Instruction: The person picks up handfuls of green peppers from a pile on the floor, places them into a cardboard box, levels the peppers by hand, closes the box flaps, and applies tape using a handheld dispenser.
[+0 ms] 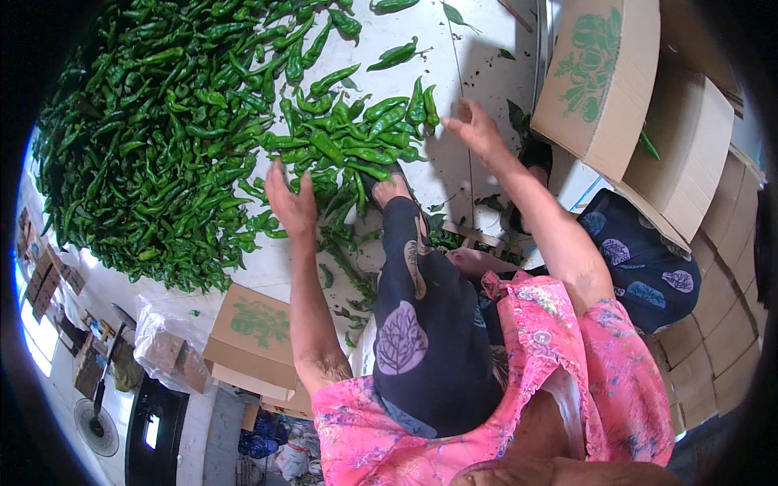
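Peppers (327,147) clustered on pale floor (421,28) beside heap (146,146), between left hand (293,202) and right hand (480,134); both uncurled, apparently empty. Likely light, smooth, easily bruised; pinch mid-body or by stem.

On the head feed I see the person's left hand (293,202), fingers parted, at the edge of a big heap of green peppers (146,154), while the right hand (480,131) is spread beside a smaller bunch of peppers (327,147) lying between the two; from here I can't tell whether it touches the nearest one. Around them I have pale floor (490,36) with scattered leaves (506,54), an open cardboard box (601,73) at right showing a single pepper (648,145), and another box (253,328) at lower left.
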{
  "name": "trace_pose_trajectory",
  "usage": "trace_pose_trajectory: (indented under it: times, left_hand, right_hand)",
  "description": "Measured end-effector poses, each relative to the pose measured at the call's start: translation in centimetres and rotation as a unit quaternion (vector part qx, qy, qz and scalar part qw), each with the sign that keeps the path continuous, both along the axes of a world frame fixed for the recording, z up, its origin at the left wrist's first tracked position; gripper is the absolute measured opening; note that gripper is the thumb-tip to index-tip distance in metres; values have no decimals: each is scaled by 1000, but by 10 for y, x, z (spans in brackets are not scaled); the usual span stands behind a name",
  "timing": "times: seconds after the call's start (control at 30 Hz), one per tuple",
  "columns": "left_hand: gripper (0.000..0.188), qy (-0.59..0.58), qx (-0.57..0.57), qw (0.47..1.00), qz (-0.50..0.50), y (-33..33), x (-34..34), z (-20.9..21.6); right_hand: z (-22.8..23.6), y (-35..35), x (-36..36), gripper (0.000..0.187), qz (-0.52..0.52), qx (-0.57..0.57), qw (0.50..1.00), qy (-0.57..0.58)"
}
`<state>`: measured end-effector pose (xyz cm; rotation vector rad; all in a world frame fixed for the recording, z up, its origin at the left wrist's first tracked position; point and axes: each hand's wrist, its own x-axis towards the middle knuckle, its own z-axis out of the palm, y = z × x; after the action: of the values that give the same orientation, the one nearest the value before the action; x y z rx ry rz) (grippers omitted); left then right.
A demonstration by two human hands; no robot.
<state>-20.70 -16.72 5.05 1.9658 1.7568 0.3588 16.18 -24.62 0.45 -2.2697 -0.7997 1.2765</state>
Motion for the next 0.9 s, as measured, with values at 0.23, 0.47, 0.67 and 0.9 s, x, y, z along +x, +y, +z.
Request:
trace_pose_trajectory:
  times: [0.23,0.47,0.67,0.9]
  left_hand:
    - [84,-19,-36,993,-114,57,11,-19]
    - [87,-54,-115,978,-167,32,8,4]
    - [28,-54,-64,993,-83,48,28,15]
    - [36,80,17,983,-166,92,78,-29]
  right_hand:
    - [-19,53,-24,67,-33,7,997,75]
    - [-15,56,-33,56,94,-19,990,99]
    - [-17,46,-47,49,138,88,987,-1]
    - [-2,42,-68,45,132,63,989,4]
